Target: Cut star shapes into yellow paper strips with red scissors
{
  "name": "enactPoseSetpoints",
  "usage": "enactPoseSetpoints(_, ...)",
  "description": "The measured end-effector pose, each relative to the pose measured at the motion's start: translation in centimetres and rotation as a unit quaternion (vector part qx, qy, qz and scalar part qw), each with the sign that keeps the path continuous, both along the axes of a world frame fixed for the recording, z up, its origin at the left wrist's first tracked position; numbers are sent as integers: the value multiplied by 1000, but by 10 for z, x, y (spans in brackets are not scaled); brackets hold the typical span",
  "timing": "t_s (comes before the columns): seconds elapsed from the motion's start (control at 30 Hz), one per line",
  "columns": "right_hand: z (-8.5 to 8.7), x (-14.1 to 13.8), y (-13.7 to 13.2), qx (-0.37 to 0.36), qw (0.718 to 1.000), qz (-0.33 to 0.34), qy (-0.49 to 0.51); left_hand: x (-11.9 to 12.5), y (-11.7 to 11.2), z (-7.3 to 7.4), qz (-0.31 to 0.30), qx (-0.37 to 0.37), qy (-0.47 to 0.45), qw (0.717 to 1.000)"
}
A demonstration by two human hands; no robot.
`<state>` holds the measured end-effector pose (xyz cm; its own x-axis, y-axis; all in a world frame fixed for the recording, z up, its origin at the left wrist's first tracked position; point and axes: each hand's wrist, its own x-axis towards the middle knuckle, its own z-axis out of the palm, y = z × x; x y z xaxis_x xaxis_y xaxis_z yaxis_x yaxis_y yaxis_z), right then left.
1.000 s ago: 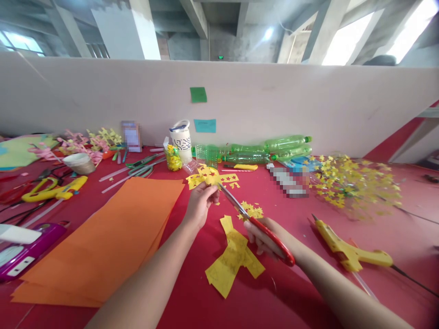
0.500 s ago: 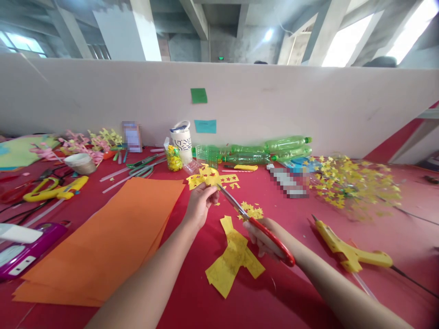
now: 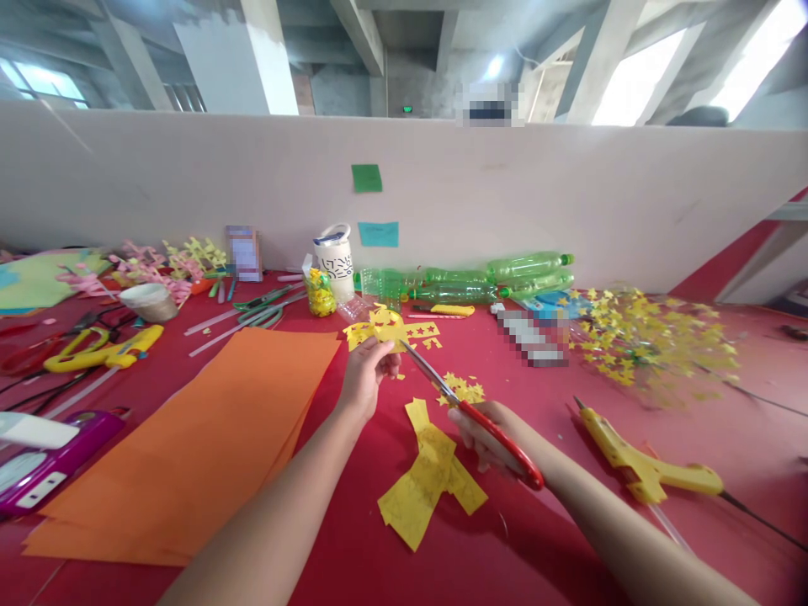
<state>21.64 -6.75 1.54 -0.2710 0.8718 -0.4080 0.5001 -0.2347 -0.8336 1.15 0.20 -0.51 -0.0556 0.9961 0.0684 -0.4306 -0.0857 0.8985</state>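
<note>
In the middle of the head view, my left hand (image 3: 366,374) pinches a small piece of yellow paper (image 3: 392,335) between thumb and fingers. My right hand (image 3: 489,429) is wrapped round the red handles of a pair of scissors (image 3: 451,394), their blade tips at the edge of that paper. Behind the left hand lie yellow scraps with star-shaped holes (image 3: 422,331). A small heap of cut yellow stars (image 3: 465,389) rests just beyond the scissors. Nearer to me, several yellow paper strips (image 3: 420,484) with faint drawn lines overlap on the red table.
Orange sheets (image 3: 195,438) cover the table's left side. A yellow glue gun (image 3: 647,463) lies at right, another glue gun (image 3: 107,349) at left. Green plastic bottles (image 3: 492,278), a white tumbler (image 3: 334,257) and a yellow utility knife (image 3: 454,310) line the back, with star-tipped sprays (image 3: 650,337) at right.
My left hand and the paper it holds have shifted very slightly. The scissors stay almost in place, with their tips still at the paper.
</note>
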Motion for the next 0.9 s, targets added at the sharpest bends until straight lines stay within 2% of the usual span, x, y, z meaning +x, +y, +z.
enactPoseSetpoints(0.3,-5,3,1,2,1000,11,0,0,0,1,12,-3,5,1000)
enactPoseSetpoints(0.77,-2,0,-5,18,998,22,59,8,-5,0,-13,-4,10,1000)
enactPoseSetpoints(0.9,-4,0,-7,16,996,23,85,11,-8,0,-4,-9,8,1000)
